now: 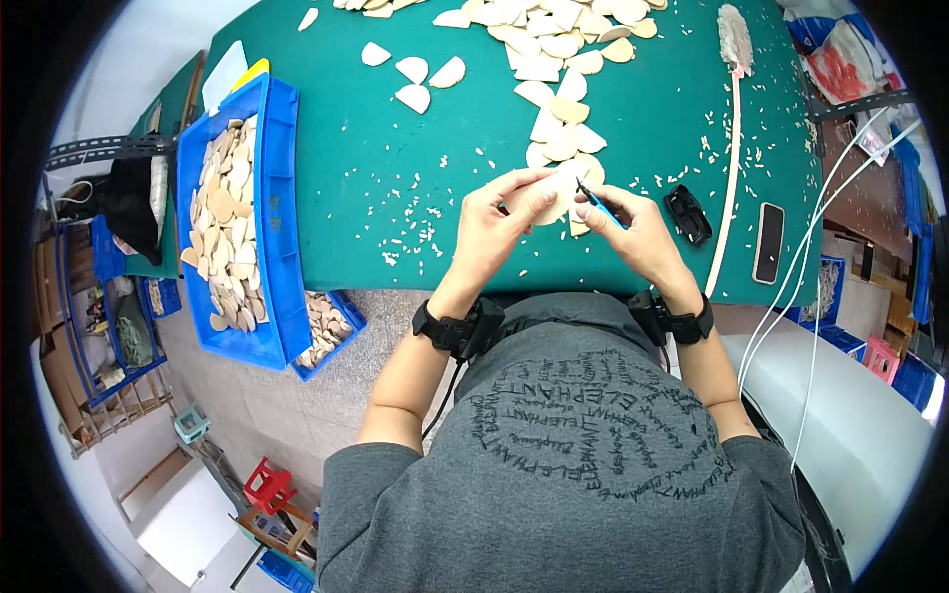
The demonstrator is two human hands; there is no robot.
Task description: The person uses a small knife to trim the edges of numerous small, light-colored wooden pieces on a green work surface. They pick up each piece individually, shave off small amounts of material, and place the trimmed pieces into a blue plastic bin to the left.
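My left hand (494, 225) is closed on a thin cream-coloured pad (554, 204), pinching it between thumb and fingers above the near part of the green table. My right hand (638, 235) grips a small cutting tool (600, 208) with a blue handle and a dark pointed tip. That tip is at the pad's right edge; whether it touches cannot be made out. Just beyond my hands, a trail of similar half-round pads (561, 143) leads up to a large heap (554, 25) at the table's far side.
A blue crate (282, 212) full of pads stands at the table's left edge, with a smaller blue bin (341, 348) below. On the right lie a black case (688, 214), a phone (768, 242) and a long-handled duster (734, 128). White scraps (400, 222) litter the green table (336, 148).
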